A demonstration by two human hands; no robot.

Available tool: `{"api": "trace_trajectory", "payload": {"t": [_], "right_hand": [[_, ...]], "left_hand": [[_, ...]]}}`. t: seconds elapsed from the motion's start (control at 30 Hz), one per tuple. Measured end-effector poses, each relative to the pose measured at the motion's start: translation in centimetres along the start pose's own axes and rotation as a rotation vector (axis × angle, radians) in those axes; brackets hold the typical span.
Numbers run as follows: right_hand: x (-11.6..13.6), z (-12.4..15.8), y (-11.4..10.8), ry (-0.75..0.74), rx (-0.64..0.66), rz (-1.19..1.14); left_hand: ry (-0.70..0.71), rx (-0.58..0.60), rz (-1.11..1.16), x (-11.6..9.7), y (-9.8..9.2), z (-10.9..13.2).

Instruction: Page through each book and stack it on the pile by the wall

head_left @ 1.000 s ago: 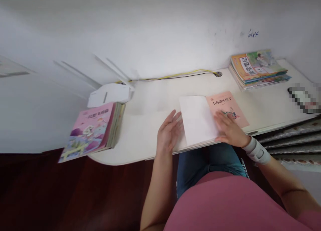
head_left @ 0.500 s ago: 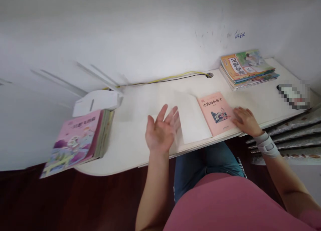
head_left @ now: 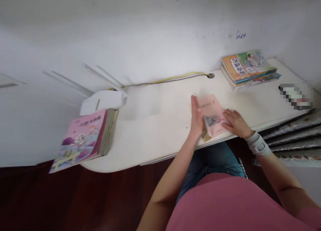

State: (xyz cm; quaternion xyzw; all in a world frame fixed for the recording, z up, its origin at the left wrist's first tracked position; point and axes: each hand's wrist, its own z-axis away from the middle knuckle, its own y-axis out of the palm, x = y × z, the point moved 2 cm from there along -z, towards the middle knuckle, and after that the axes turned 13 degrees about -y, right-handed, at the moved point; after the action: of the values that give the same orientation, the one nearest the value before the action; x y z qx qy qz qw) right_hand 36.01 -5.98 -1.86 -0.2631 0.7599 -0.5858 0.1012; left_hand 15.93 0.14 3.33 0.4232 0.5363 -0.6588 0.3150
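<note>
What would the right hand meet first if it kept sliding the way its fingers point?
The right hand lies on the pink book, fingers pointing left. Straight on, it would likely meet the left hand at the book's left edge; motion blur makes depth unclear.

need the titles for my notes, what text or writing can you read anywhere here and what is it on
Salmon booklet between both hands: title blurred, unreadable.
Pink book topping the left stack: red title, too blurred.
Top book of the right stack: large characters, too small to read.
Wall: blue pen scribble, illegible.
</note>
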Motion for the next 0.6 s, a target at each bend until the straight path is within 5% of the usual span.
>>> {"api": "trace_trajectory", "payload": {"t": [0.2,0.4,0.6], "right_hand": [[-0.6,-2.2,0.9,-0.054,0.127,-0.126],[-0.7,-3.1,-0.5,-0.067,-0.056,-0.331],[1.4,-1.9,-2.4,0.390,-0.355,-0.838]], "left_hand": [[0.027,-0.034,-0.736,-0.1,1.7,-0.2],[0.021,-0.065,-0.794,-0.1,1.1,-0.4],[0.048,-0.083,-0.805,-0.4,0.2,-0.3]]}}
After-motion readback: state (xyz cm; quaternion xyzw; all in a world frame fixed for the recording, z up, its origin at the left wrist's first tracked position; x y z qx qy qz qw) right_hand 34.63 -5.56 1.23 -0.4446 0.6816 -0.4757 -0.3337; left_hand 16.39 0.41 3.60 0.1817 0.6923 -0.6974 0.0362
